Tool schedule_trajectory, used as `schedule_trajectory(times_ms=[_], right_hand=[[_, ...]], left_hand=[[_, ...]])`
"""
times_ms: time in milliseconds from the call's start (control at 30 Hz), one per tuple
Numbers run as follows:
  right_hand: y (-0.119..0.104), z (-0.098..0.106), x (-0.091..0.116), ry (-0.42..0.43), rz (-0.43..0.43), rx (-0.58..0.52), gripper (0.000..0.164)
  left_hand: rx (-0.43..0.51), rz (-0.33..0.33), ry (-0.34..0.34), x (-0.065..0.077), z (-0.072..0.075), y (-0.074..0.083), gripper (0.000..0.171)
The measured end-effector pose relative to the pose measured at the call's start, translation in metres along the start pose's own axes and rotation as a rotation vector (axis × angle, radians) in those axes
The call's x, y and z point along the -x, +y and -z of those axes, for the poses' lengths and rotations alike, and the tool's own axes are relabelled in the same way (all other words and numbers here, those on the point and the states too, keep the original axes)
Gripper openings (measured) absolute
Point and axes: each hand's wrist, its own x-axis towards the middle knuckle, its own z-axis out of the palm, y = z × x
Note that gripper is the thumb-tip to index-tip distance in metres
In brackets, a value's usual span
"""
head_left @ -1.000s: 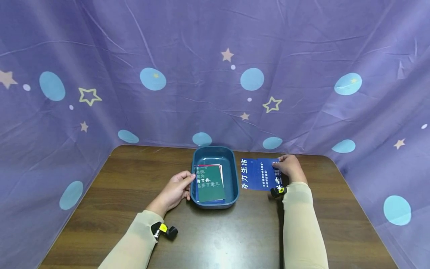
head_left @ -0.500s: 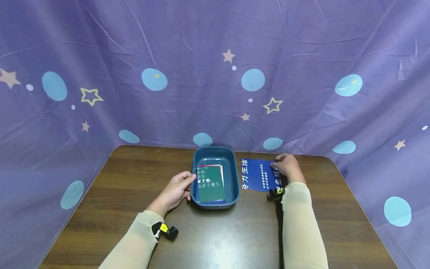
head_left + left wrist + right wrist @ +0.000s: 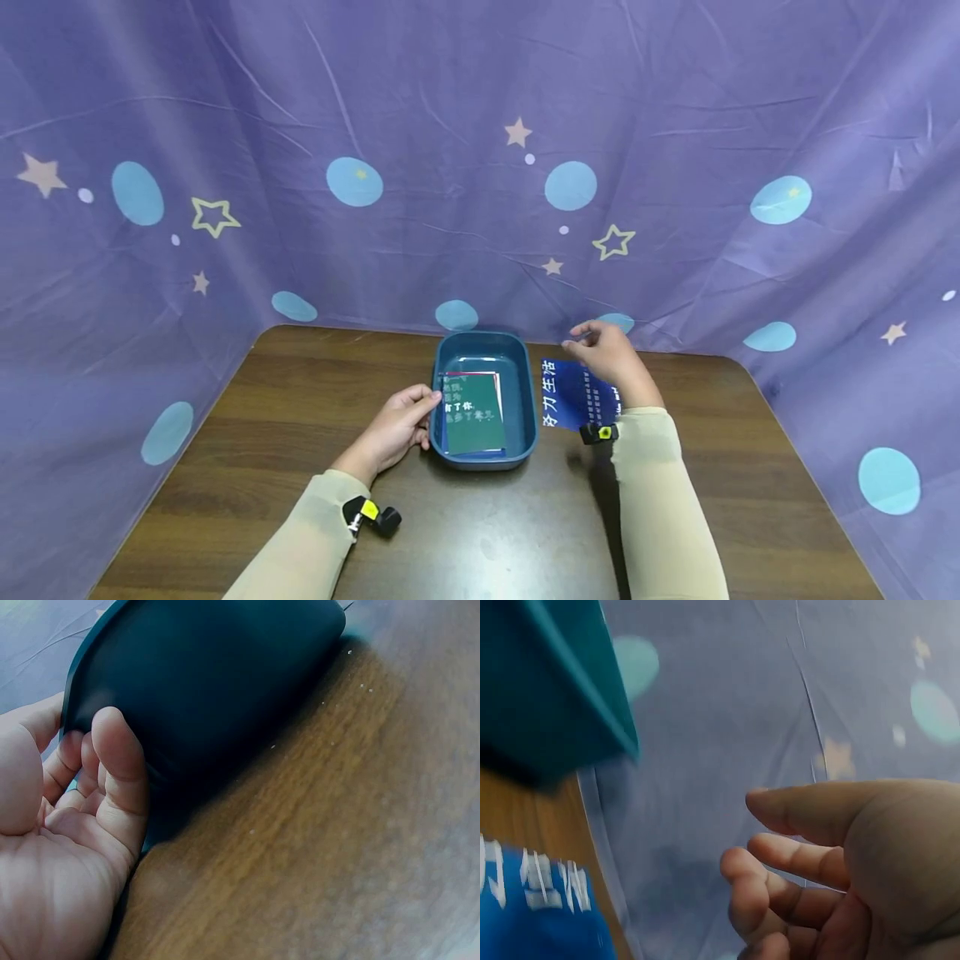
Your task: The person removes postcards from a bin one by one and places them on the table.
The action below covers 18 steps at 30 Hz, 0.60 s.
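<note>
In the head view, my left hand (image 3: 397,427) grips the left rim of a dark teal tray (image 3: 527,417), thumb over the edge and fingers outside. The left wrist view shows that hand (image 3: 82,802) at the wall of the tray (image 3: 217,682). Inside the tray lies a stack of cards, a green card (image 3: 476,429) with white writing on top. My right hand (image 3: 609,354) is raised above a blue card (image 3: 566,396) with white characters, covering part of it. The right wrist view shows the right hand (image 3: 817,862) loosely bent, with nothing between thumb and fingers.
A brown wooden table (image 3: 480,533) carries everything. Close behind its back edge hangs a purple curtain (image 3: 450,167) with stars and blue dots. The blue card lies just right of the tray.
My right hand slid leftward with a blue card, lining it up over the other blue one, then let go and rose up and left. My left hand stays on the tray rim.
</note>
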Motion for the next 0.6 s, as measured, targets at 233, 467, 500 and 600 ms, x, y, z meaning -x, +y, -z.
schedule_trajectory(times_ms=[233, 467, 500, 600], right_hand=[[-0.04, -0.034, 0.002, -0.101, 0.092, -0.017, 0.034], [-0.078, -0.069, -0.01, -0.283, 0.131, 0.024, 0.039], [-0.083, -0.073, -0.012, -0.314, 0.134, 0.038, 0.041], [-0.094, -0.085, -0.02, -0.396, 0.114, 0.112, 0.046]], left_hand=[[-0.002, 0.006, -0.003, 0.0, -0.001, -0.003, 0.03], [0.001, -0.004, -0.01, -0.002, -0.001, -0.004, 0.03], [0.001, -0.005, -0.007, -0.002, -0.001, -0.004, 0.029], [-0.001, -0.001, -0.002, -0.002, 0.0, -0.004, 0.029]])
